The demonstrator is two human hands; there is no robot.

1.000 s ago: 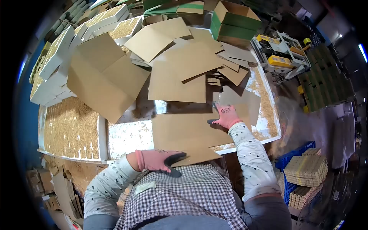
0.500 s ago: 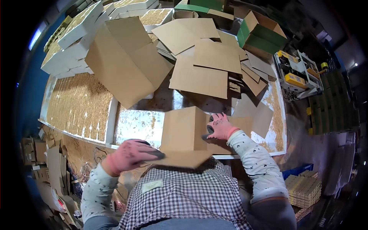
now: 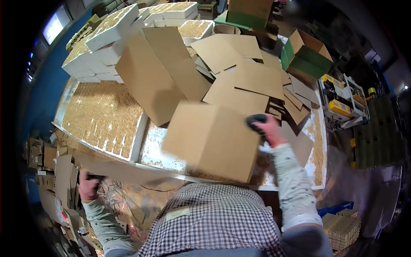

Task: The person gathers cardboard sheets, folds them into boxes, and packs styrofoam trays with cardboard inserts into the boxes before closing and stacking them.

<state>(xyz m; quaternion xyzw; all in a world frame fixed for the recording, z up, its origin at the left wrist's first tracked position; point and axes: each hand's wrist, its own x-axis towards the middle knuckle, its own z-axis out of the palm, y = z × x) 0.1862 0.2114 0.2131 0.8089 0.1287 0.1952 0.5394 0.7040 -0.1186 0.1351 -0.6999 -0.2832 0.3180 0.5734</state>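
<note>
My right hand (image 3: 266,127), in a pink glove with dark fingertips, is closed on the upper right corner of a brown cardboard sheet (image 3: 209,141). The sheet has a crease down its middle and tilts over the near edge of the table. Far out to the left, my left hand (image 3: 90,186) is closed at the end of a long cardboard piece (image 3: 132,172), seen at a shallow angle and blurred. Whether that piece joins the creased sheet, I cannot tell.
A large folded cardboard (image 3: 158,77) leans behind the sheet. Loose flat cardboard (image 3: 259,79) lies heaped beyond. White foam trays (image 3: 100,60) are stacked at the back left, above a grain-filled tray (image 3: 98,120). A green-and-brown box (image 3: 306,53) and a yellow-and-white machine (image 3: 342,98) stand right.
My left hand has swung out left and down with a cardboard piece. My right hand has moved right and up. The folded cardboard between them has opened into a broader creased sheet.
</note>
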